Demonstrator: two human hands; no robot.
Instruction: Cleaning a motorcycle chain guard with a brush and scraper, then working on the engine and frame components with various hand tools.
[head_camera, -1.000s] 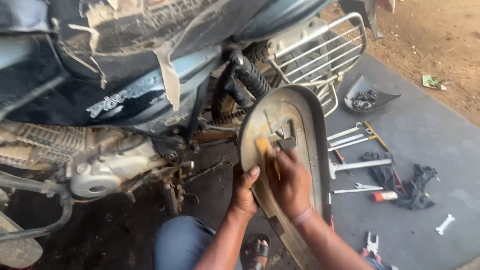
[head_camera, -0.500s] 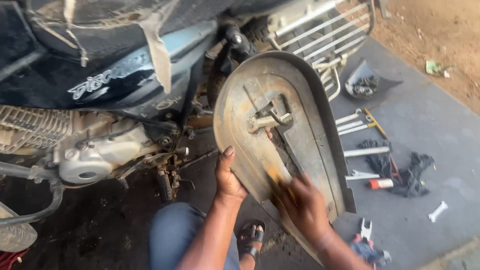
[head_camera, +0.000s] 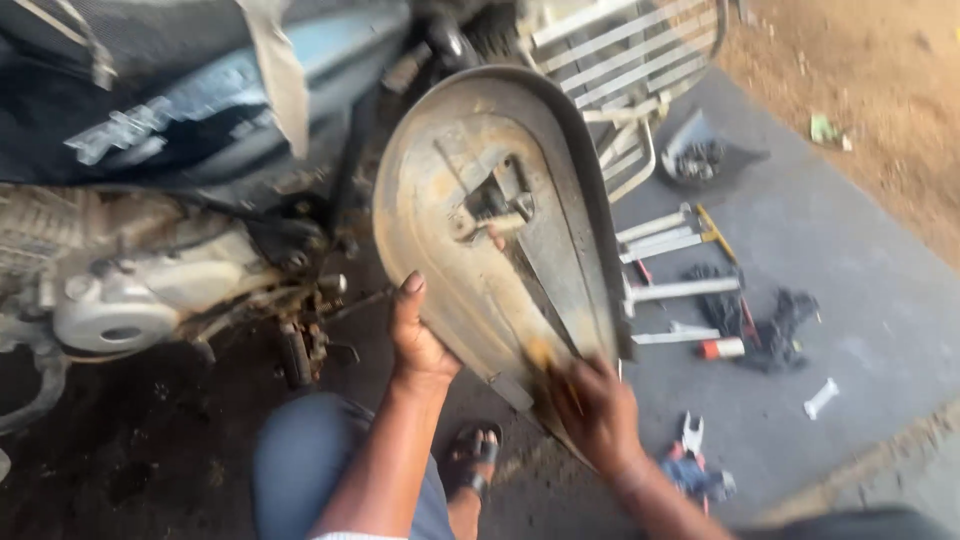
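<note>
I saw my left hand (head_camera: 418, 335) gripping the edge of the teardrop-shaped, dusty tan metal motorcycle cover (head_camera: 490, 230), held upright beside the blue motorcycle (head_camera: 180, 120). My right hand (head_camera: 597, 410) was closed on a small yellowish brush (head_camera: 541, 357) pressed against the cover's lower inner face. Grime covered most of that face, so I judged the cleaning far from finished.
</note>
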